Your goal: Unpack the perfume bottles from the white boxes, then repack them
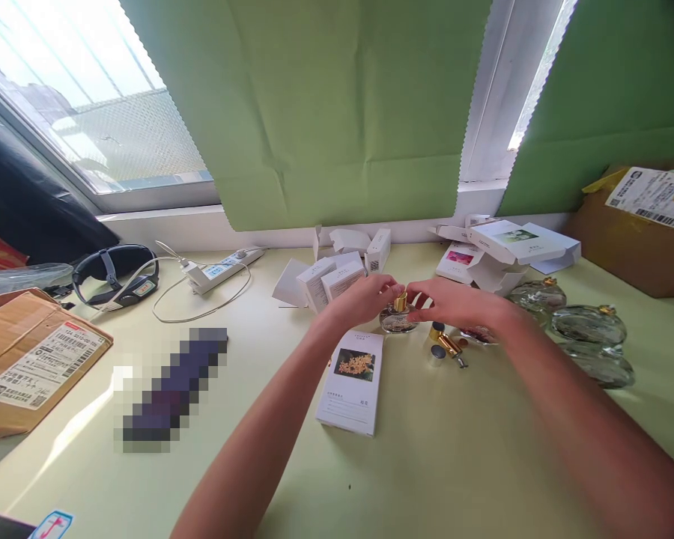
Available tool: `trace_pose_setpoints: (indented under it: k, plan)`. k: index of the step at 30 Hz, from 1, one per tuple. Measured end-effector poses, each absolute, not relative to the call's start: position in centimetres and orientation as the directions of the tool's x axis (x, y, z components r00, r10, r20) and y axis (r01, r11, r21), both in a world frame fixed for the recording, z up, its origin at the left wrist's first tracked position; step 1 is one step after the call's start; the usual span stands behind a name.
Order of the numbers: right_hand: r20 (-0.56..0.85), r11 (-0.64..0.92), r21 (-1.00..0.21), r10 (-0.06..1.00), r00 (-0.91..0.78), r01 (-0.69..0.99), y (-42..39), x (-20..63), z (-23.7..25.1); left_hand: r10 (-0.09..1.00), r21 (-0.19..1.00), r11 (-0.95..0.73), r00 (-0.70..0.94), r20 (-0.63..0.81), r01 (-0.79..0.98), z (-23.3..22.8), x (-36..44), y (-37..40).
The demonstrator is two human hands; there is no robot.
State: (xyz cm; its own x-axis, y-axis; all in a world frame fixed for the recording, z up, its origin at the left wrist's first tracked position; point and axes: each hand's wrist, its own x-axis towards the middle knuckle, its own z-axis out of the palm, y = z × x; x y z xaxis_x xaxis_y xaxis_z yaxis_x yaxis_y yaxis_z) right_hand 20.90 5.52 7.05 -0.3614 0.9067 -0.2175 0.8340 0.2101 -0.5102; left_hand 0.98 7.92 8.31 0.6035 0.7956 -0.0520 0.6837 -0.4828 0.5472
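A small glass perfume bottle (398, 322) with a gold neck stands upright on the table, between my two hands. My left hand (371, 292) comes from the left with its fingers closed at the gold top. From the other side, my right hand (446, 301) has its fingers curled against the bottle. Just right of it lie loose gold spray caps (451, 344) and a clear cap with a dark top (437, 355). A white perfume box (350, 383) with an orange-flower picture lies flat in front. Another glass bottle (478, 335) is partly hidden under my right wrist.
Several oval glass bottles (589, 326) stand at the right. Opened white boxes (329, 281) lie behind my hands, and more white cartons (517, 241) are piled back right. Cardboard parcels (640, 239) flank both sides. A power strip (225, 269), cable, headband device (115, 275) and blurred-out dark object (177, 389) lie left.
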Motion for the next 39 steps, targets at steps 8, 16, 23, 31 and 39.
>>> trace_pose_setpoints:
  k: [8, 16, 23, 31, 39]
  plan:
    - [-0.203, 0.243, -0.492, 0.902, -0.382, 0.836, 5.2, 20.2, 6.7, 0.846, 0.483, -0.466, 0.533, -0.002, 0.741, 9.0, 0.9, 7.2]
    - [-0.183, 0.313, -0.482, 0.877, -0.444, 0.818, 5.1, 20.3, 7.3, 0.796, 0.207, -0.461, 0.505, -0.333, 0.863, 10.2, -0.2, 6.1]
    - [-0.190, 0.288, -0.450, 0.894, -0.406, 0.845, 5.6, 20.8, 7.0, 0.750, 0.107, -0.478, 0.468, -0.468, 0.872, 8.2, 0.8, 6.1]
    - [-0.189, 0.292, -0.454, 0.892, -0.412, 0.842, 5.7, 20.9, 6.5, 0.685, 0.023, -0.571, 0.492, -0.538, 0.820, 8.7, 1.6, 5.6]
    - [-0.179, 0.286, -0.470, 0.895, -0.408, 0.835, 6.0, 21.0, 6.0, 0.685, 0.052, -0.602, 0.549, -0.479, 0.797, 9.4, 1.1, 5.5]
